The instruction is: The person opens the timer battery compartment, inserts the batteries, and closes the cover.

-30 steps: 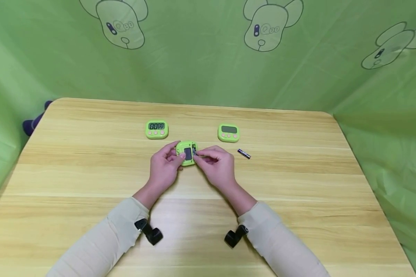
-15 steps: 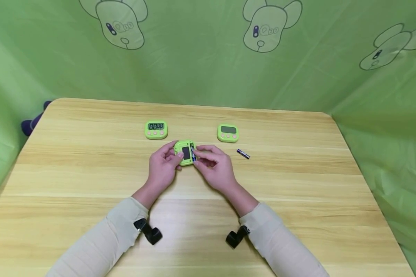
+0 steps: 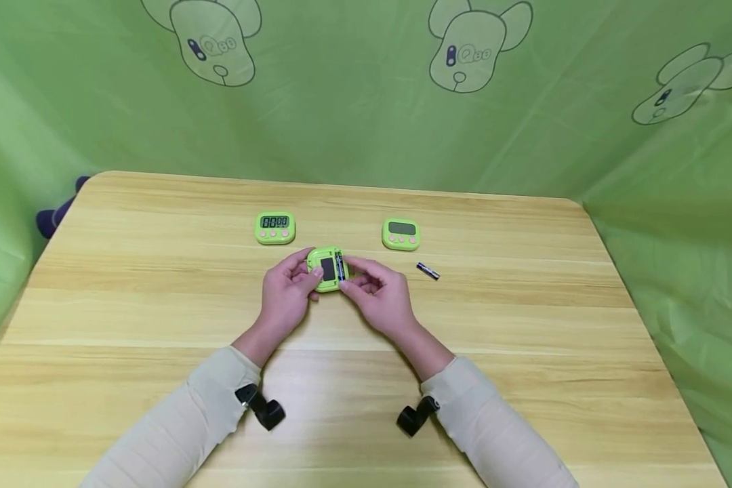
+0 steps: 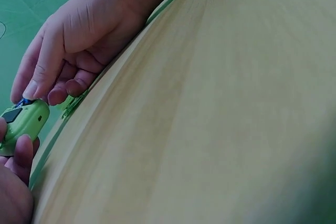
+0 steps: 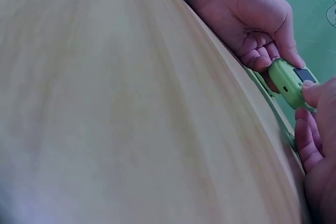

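A green digital timer is turned with its back up and its battery compartment uncovered. My left hand grips it by the left side, thumb on the back and fingers beneath. A dark blue battery lies along the slot at the timer's right side. My right hand has its thumb at the battery's near end and its index finger by the far end. In the left wrist view, the right thumb and index finger pinch at the blue battery on top of the timer.
On the wooden table, a timer showing zeros stands back left of the hands. A second timer with a blank screen is back right. A loose battery lies right of the right hand. Green cloth hangs behind the table.
The battery has gone from tilted under the right fingers to lying along the slot. My right index finger has shifted toward its far end. The left hand keeps holding the timer.
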Action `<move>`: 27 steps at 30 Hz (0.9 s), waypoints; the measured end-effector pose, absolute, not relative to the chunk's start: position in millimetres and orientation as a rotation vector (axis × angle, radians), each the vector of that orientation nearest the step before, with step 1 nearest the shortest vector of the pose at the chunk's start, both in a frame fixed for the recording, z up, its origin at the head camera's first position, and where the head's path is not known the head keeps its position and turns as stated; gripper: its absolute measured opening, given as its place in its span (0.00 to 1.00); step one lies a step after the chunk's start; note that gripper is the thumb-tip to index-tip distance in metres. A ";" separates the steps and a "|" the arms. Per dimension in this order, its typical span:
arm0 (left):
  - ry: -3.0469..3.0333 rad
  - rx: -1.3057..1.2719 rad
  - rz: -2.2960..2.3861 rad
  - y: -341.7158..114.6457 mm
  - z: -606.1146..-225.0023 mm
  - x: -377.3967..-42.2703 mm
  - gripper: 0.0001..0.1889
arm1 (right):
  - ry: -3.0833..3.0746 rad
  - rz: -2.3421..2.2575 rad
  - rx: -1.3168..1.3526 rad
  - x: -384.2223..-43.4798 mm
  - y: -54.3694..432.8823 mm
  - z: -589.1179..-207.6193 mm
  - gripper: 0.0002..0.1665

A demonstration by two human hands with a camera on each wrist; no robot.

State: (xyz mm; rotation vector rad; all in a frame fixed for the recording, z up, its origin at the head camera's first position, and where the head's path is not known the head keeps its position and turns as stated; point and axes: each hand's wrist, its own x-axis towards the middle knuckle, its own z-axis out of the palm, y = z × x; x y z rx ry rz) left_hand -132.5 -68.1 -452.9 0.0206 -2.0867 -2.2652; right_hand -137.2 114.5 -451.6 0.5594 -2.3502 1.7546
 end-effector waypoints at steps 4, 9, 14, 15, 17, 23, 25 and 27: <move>-2.085 0.010 -2.260 -68.1 -453.0 -132.4 0.23 | -2.367 1.828 0.495 -138.8 114.9 -454.0 0.31; -2.087 -0.008 -2.256 -67.9 -453.1 -132.1 0.22 | -2.404 1.860 0.441 -139.3 114.4 -453.7 0.27; -2.091 -0.035 -2.265 -67.9 -453.6 -131.9 0.22 | -2.406 1.904 0.377 -139.7 113.7 -452.3 0.26; -2.095 -0.040 -2.264 -67.9 -453.5 -131.7 0.22 | -2.404 1.911 0.365 -139.8 113.5 -451.9 0.26; -2.102 -0.051 -2.263 -68.0 -453.4 -131.5 0.22 | -2.397 1.923 0.349 -140.3 112.9 -451.0 0.25; -2.107 -0.052 -2.246 -68.2 -454.3 -132.4 0.22 | -2.405 1.921 0.335 -140.8 111.0 -446.8 0.26; -2.108 -0.041 -2.238 -68.4 -455.1 -133.0 0.22 | -2.423 1.908 0.339 -137.5 109.4 -438.3 0.25; -2.110 -0.029 -2.230 -68.6 -455.8 -133.2 0.23 | -2.433 1.896 0.347 -134.1 108.2 -429.6 0.25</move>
